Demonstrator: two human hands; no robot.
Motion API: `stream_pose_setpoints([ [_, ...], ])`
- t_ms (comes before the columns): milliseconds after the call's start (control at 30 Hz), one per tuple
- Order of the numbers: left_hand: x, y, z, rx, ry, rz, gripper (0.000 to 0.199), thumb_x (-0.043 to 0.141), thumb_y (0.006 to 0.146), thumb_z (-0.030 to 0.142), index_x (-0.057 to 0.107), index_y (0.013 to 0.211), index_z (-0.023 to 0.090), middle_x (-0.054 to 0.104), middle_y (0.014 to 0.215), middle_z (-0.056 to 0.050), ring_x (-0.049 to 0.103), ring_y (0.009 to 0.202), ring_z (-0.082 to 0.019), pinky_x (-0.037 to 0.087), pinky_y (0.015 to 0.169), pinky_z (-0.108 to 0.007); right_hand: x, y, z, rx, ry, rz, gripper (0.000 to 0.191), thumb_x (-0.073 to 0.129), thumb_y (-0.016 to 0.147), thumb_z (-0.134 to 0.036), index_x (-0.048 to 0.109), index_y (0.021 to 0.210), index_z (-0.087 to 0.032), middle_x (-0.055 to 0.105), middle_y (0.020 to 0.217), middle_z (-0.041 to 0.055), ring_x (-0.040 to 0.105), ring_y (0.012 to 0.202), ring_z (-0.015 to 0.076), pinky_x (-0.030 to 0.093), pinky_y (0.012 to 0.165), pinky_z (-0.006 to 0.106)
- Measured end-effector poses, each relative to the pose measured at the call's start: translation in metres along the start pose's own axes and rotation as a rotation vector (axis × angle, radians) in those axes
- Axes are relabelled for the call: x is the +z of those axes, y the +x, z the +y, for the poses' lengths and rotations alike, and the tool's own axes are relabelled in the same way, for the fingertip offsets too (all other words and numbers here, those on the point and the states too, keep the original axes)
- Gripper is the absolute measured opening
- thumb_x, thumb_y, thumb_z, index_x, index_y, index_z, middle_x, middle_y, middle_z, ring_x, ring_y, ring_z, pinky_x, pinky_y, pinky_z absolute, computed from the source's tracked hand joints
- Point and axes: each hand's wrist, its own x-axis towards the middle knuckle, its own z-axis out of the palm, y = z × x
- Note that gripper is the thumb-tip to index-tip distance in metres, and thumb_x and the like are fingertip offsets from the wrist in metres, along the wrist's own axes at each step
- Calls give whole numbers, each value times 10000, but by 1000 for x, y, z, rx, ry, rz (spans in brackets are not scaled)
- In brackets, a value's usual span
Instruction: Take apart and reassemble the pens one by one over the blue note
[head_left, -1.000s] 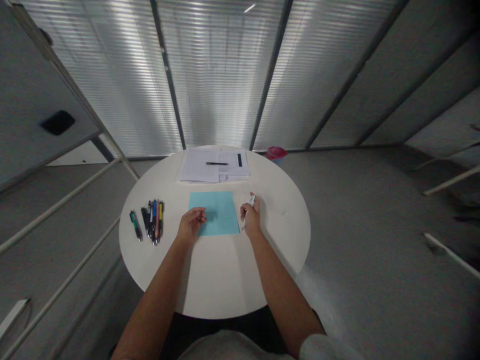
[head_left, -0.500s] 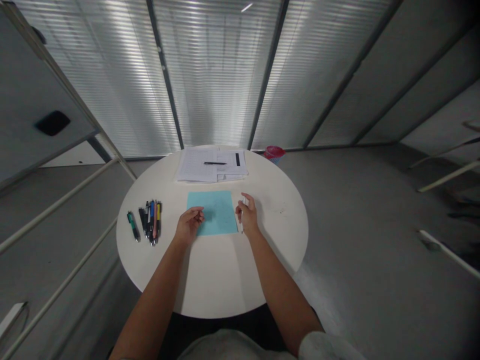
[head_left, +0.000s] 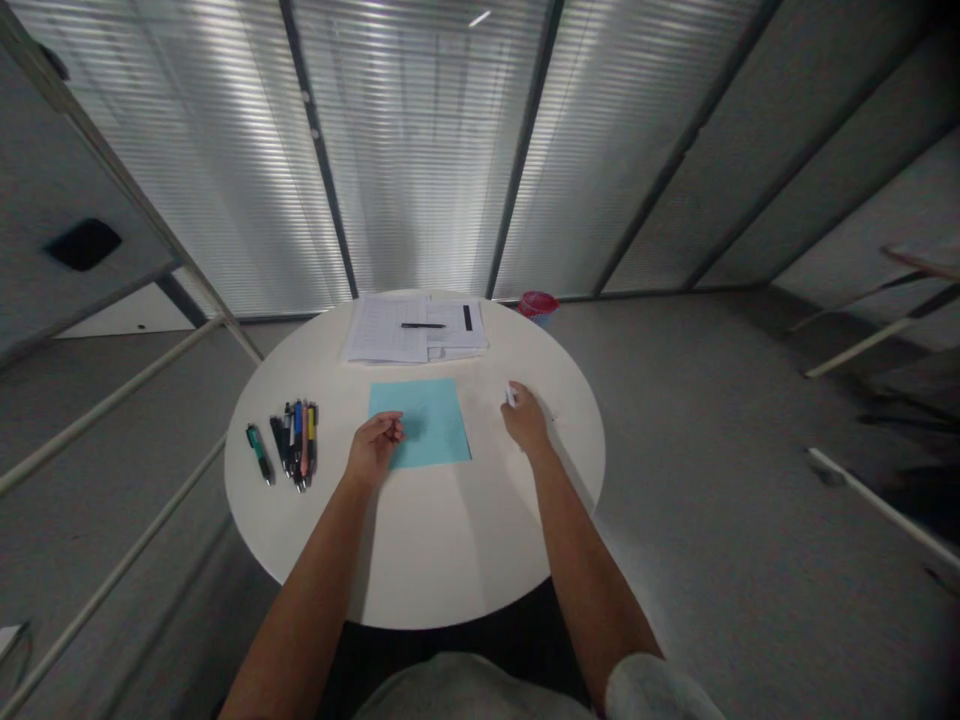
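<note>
1. Note left hand (head_left: 375,447): fingers half-curled, apparently empty, over the left part of the blue sheet (head_left: 437,425). Firm contact or light hover — cannot tell.
2. Note right hand (head_left: 529,420): fingers closed around a white pen-like object (head_left: 511,396), mostly hidden, one end showing.
3. Guard against skewing of the blue sheet. Probable cause: too little pressure from the loose left hand on a smooth-looking round table (head_left: 450,560).
4. Guard against dropping or rolling of the white pen-like object. Probable cause: slack grip, or turning within the fingers.
5. Guard against scattering of the pen cluster (head_left: 304,440). Possible cause: leftward sweep of the left hand.
6. Locate blue sheet: between the hands, partly beneath the left, apart from the right — tabletop visible in the gap.
7. Locate white pen-like object: within right hand, beyond the sheet's right edge.
</note>
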Motion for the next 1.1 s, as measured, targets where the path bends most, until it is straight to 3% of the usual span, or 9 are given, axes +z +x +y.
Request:
stream_pose_setpoints([
  [100, 0, 0, 0, -11, -2, 0, 189, 714, 662, 203, 737, 819, 100, 620, 674, -59, 557, 619, -125, 450, 616, -274, -21, -1, 14, 8, -277, 37, 524, 457, 845, -207, 499, 1366, -182, 567, 1299, 157, 594, 1083, 264, 457, 897, 357],
  [267, -2, 2, -2, -4, -3, -21, 200, 710, 670, 212, 740, 832, 97, 620, 679, -62, 552, 613, -125, 446, 611, -274, -28, -5, 33, -12, -419, 100, 501, 433, 880, -195, 498, 1377, -186, 575, 1274, 160, 609, 1035, 247, 463, 842, 325],
  [567, -1, 0, -1, -1, 0, 0, 197, 713, 672, 208, 741, 829, 93, 622, 682, -63, 559, 619, -126, 445, 623, -275, -21, 2, 47, -60, -490, 132, 367, 433, 919, -224, 580, 1256, -209, 593, 1187, 119, 559, 1050, 229, 431, 849, 314],
  [1100, -3, 2, -3, 2, -5, -7, 210, 714, 665, 216, 740, 830, 91, 619, 676, -56, 558, 609, -119, 458, 608, -257, -15, 5, 61, -56, -378, 220, 349, 488, 854, -207, 633, 1171, -205, 627, 1131, 100, 544, 1035, 226, 408, 877, 320],
])
